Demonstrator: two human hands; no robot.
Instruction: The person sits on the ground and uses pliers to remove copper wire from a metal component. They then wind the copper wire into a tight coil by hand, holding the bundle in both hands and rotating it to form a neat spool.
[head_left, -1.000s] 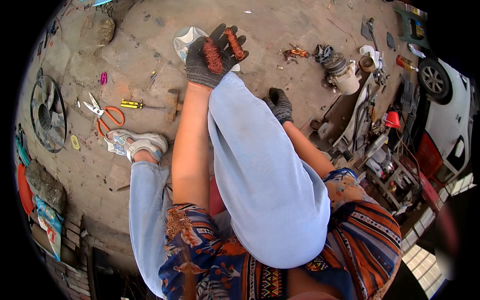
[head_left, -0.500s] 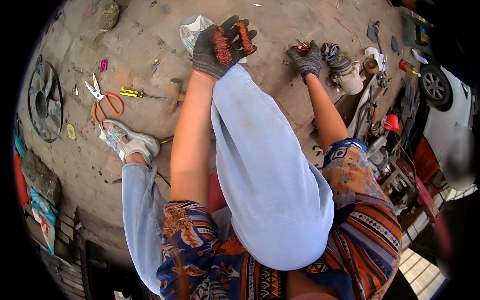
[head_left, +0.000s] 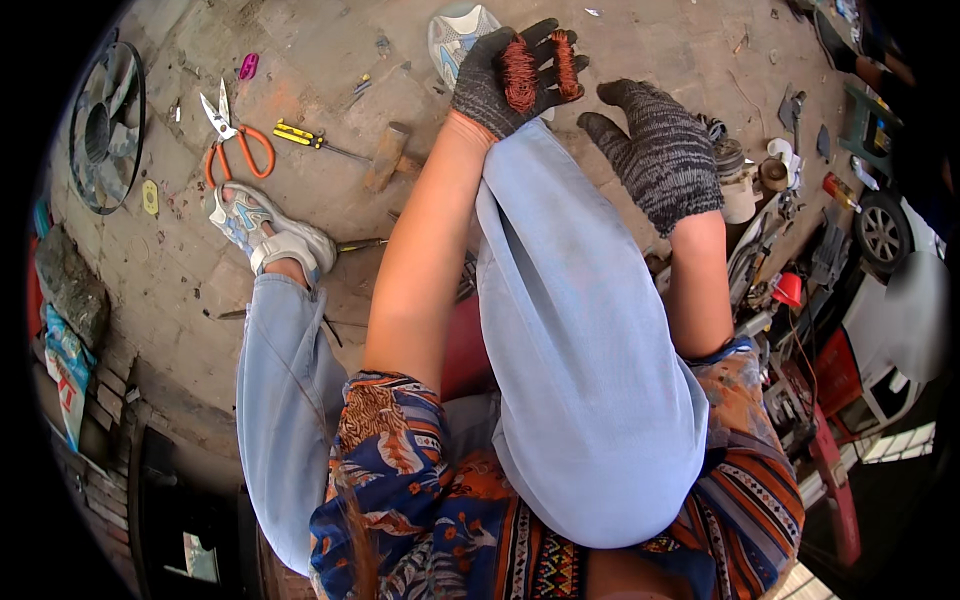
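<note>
My left hand point(head_left: 495, 85), in a dark knit glove, grips a bundle of copper wire coils point(head_left: 536, 72) just past my raised knee. My right hand point(head_left: 655, 150), in a grey knit glove, hovers beside it to the right with fingers spread and nothing in it. A white shoe point(head_left: 455, 35) on my far foot shows behind the left hand.
On the dirt floor lie orange-handled shears point(head_left: 232, 135), a yellow-handled screwdriver point(head_left: 305, 138), a wooden-handled hammer point(head_left: 385, 158) and a fan guard point(head_left: 105, 125). My other foot wears a white sandal point(head_left: 265, 235). Cluttered metal parts point(head_left: 745, 180) and a white toy car point(head_left: 895, 300) sit at right.
My right hand has come back from the clutter at the right and now hovers next to the left hand. The left hand still holds the copper coils.
</note>
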